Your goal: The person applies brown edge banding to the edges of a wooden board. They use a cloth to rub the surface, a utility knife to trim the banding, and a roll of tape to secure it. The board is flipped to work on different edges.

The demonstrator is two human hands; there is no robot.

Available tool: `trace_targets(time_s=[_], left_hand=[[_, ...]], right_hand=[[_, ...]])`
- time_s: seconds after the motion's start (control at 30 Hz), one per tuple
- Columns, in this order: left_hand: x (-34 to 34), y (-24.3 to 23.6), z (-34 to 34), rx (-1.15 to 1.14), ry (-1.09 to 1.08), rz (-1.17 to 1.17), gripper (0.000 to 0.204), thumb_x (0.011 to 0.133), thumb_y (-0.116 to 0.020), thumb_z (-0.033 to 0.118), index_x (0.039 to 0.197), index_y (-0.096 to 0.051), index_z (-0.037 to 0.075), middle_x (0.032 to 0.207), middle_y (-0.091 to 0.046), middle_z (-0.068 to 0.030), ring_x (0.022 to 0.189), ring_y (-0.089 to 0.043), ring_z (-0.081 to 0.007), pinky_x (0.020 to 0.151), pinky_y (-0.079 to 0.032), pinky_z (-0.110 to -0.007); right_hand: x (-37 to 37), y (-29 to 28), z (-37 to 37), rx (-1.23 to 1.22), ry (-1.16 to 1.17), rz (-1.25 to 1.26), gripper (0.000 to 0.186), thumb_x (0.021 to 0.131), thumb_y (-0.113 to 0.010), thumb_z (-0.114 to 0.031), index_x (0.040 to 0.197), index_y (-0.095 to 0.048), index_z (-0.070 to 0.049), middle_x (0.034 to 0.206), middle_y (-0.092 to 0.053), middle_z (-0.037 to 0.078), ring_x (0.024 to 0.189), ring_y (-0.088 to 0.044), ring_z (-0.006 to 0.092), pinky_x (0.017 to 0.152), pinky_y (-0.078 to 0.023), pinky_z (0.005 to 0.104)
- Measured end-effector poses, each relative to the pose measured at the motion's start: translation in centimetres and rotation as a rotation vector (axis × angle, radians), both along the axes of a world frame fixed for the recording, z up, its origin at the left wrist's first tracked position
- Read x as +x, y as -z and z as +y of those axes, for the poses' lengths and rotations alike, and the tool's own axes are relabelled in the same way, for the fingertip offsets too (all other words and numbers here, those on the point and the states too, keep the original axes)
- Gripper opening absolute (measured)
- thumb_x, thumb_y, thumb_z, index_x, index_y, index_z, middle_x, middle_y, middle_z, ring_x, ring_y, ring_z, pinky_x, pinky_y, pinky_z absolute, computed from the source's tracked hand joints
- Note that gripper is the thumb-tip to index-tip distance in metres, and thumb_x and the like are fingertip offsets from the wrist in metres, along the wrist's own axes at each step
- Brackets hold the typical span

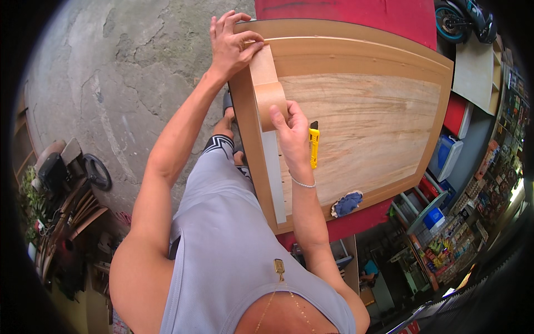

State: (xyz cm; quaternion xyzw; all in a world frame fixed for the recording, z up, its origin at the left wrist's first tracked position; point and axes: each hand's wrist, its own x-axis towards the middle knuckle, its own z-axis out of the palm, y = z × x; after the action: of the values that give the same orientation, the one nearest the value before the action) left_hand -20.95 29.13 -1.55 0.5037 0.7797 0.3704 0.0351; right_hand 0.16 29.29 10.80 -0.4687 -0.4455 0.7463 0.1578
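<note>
Wooden panel [361, 117] on red surface [356, 12]; concrete floor [139, 61]; likely shelves [488, 195].

Cracked grey floor [139, 67], black-and-teal motorcycle [463, 23]

Red counter [345, 10]: mostly hidden beneath wooden panel [361, 111]; far end cut off by top of view. Brown strip [263, 68]: far tip partly covered by left hand [231, 49]. Right hand [292, 127]: some fingertips hidden behind the strip's curl. Motorcycle [457, 23], off counter's right edge: cut off above. Shelf goods [448, 250]: too small to identify.
</note>
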Motion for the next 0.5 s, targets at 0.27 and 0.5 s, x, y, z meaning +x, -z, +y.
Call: trace_targets(time_s=[0.27, 0.5], left_hand=[[-0.05, 0.16, -0.12, 0.013, -0.016, -0.063, 0.009, 0.072, -0.078, 0.034, 0.079, -0.077, 0.027, 0.122, -0.055, 0.001, 0.133, -0.036, -0.0292, 0.114, -0.011, -0.057], [-0.39, 0.4, -0.29, -0.021, 0.007, -0.045, 0.012, 0.074, -0.079, 0.034, 0.082, -0.078, 0.026, 0.124, -0.055, 0.0001, 0.131, -0.038, -0.0282, 0.113, -0.017, -0.055]], right_hand=[[0.02, 0.37, -0.08, 0.008, 0.0, -0.003, 0.034, 0.092, -0.071, -0.027, 0.104, -0.057, 0.001, 0.092, -0.066, 0.006, 0.083, -0.061, 0.0081, 0.073, -0.051, 0.0238], [-0.12, 0.51, -0.42, 0.025, -0.015, -0.006, 0.035, 0.091, -0.071, -0.027, 0.104, -0.057, 0.001, 0.092, -0.066, 0.005, 0.081, -0.06, 0.0079, 0.072, -0.051, 0.0234]])
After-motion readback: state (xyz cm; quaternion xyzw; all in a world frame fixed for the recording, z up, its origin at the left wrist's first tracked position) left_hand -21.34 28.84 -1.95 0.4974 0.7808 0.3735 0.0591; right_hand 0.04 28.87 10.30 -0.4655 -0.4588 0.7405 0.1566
